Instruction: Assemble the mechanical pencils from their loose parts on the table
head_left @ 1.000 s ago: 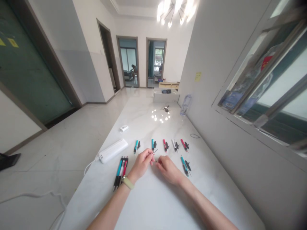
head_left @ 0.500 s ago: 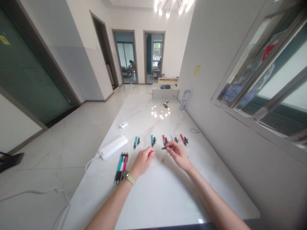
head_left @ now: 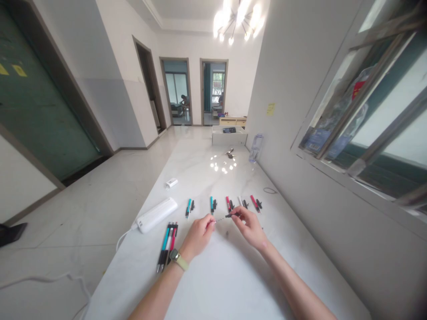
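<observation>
Over the white table my left hand [head_left: 201, 233], with a watch on its wrist, is closed in a pinch on one end of a thin pen refill [head_left: 219, 219]. The refill looks pale with dark marks. My right hand [head_left: 249, 227] pinches a black pen part [head_left: 229, 216], in line with the refill's other end. Whether the two touch is too small to tell. Beyond my hands lie pen parts in a row: teal barrels [head_left: 211, 203], red barrels [head_left: 254, 202] and a white barrel [head_left: 240, 201], with black pieces beside them. A tiny dark piece [head_left: 227, 233] lies below the refill.
Several whole pens [head_left: 167, 244] lie side by side left of my left hand. Past them are a white power strip [head_left: 156, 214] and a small white adapter [head_left: 171, 182]. Farther back are keys [head_left: 230, 154], a clear bottle [head_left: 255, 148] and a white box [head_left: 228, 138]. A wall borders the right.
The view has tilted up a little, so the table things appear lower. Both hands keep their grips and stay in nearly the same position over the table.
</observation>
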Available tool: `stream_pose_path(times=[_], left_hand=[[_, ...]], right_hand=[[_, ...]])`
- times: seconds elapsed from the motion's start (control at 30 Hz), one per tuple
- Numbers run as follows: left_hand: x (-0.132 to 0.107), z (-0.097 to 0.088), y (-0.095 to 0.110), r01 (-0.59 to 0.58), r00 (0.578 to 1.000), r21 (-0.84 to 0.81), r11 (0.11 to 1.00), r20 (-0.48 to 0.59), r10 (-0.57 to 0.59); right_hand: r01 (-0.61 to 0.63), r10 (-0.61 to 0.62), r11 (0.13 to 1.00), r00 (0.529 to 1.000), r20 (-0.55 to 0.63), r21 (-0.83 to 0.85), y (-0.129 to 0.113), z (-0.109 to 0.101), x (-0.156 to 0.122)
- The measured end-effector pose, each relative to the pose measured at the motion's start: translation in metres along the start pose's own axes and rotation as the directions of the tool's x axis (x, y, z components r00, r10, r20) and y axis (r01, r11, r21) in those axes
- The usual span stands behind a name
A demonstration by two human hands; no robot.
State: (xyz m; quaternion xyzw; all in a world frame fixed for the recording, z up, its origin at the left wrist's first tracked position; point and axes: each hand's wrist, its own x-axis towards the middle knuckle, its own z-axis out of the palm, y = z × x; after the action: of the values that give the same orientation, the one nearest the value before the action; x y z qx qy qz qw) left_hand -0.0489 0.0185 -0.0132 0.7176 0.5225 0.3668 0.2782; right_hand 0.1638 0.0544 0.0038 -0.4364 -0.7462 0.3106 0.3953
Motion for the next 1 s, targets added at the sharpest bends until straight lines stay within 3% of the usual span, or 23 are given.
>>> stream_pose_path(times=[0.4, 0.7, 1.0], left_hand=[[-0.002, 0.003, 0.006, -0.028, 0.998, 0.018, 0.999, 0.058, 0.027], [-0.002, 0.004, 0.001, -0.022, 0.995, -0.024, 0.999, 0.099, 0.024], [-0.002, 0.006, 0.002, -0.020, 0.995, -0.013, 1.000, 0.100, 0.021]], right_hand=[[0.101, -0.087, 0.993, 0.978, 0.187, -0.068, -0.010, 0.010, -0.004], [0.063, -0.051, 0.997, 0.962, 0.270, -0.039, -0.011, 0.009, -0.004], [-0.015, 0.053, 0.991, 0.957, 0.285, -0.136, -0.012, 0.010, -0.004]])
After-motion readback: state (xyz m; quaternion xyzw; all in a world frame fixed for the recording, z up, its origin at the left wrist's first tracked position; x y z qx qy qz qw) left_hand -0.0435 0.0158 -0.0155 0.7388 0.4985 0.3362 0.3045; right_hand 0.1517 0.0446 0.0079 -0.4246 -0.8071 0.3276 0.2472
